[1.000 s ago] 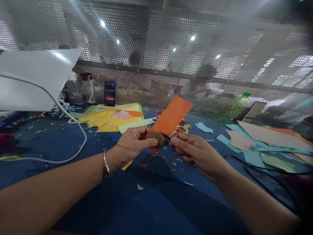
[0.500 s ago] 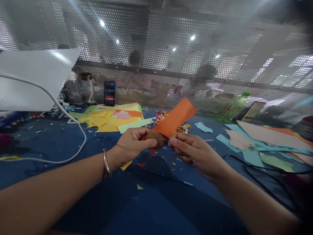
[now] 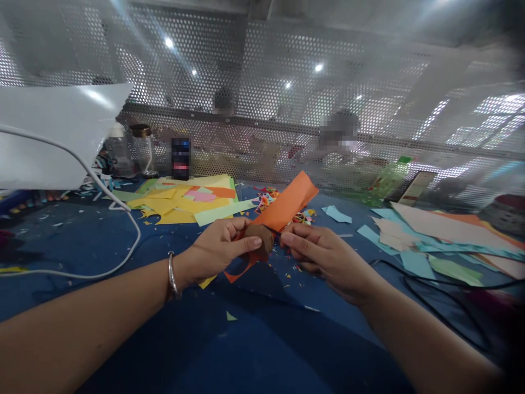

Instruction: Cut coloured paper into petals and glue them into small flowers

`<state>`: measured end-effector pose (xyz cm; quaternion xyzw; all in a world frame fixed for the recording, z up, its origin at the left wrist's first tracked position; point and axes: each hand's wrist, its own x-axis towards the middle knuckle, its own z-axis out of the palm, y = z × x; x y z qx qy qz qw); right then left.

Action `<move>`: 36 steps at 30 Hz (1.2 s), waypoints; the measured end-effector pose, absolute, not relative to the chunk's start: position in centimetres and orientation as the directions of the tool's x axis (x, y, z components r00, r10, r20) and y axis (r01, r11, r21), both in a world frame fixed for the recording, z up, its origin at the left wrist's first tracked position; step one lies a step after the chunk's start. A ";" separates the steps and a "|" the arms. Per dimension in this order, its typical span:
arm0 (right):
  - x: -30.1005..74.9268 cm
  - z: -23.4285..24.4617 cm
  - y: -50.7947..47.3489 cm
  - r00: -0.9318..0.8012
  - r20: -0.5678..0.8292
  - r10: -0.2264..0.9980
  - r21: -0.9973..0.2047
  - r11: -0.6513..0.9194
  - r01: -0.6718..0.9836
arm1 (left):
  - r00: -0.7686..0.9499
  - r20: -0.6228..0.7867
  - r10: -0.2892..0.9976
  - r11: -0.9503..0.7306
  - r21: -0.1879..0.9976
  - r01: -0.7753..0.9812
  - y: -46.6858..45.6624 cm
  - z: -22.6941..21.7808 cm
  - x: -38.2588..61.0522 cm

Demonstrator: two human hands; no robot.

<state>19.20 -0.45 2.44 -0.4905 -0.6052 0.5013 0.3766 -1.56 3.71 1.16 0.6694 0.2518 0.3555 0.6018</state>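
My left hand [image 3: 225, 243] pinches a round brown disc [image 3: 260, 239] against a strip of orange paper [image 3: 290, 200]. The thumb presses on the disc's face, and the strip slants up to the right behind it. Below the disc, a narrow curved orange paper edge [image 3: 234, 278] hangs away from it. Between the closed fingers of my right hand [image 3: 314, 246] is a thin dark tool [image 3: 274, 230]. Its far end meets the disc's upper right rim, where the paper lies. Whether it is a knife or scissors, I cannot tell.
Yellow and green paper sheets [image 3: 180, 210] lie at the back left, near a phone [image 3: 181, 158] and a glass jar [image 3: 143, 150]. Colourful scraps [image 3: 266, 200] lie behind my hands. To the right are pale paper pieces [image 3: 435, 227], a black cable [image 3: 430, 306] and a green bottle [image 3: 389, 178].
The curved orange edge beneath the disc has swung lower and shows as a wider loop. The strip's top has dipped slightly. Both hands keep their hold, and the view has shifted a little.
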 end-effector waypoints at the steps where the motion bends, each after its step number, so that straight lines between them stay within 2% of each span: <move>1: 19.2 2.4 -0.5 -0.236 -0.036 0.971 -0.977 0.016 0.214 | 0.618 0.173 0.767 -0.143 0.985 -0.098 3.7 1.2 -1.6; 21: 19.2 2.6 -0.6 -0.232 -0.011 0.973 -0.972 0.044 0.232 | 0.612 0.159 0.775 -0.153 0.986 -0.062 3.6 1.6 -1.5; 29: 19.4 2.5 -0.6 -0.243 0.008 0.970 -0.966 0.070 0.251 | 0.660 0.197 0.725 -0.218 0.975 -0.051 3.9 1.6 -1.7; 36: 19.3 2.6 -0.6 -0.244 0.005 0.970 -0.957 0.075 0.280 | 0.663 0.155 0.733 -0.170 0.985 -0.042 3.9 1.4 -1.7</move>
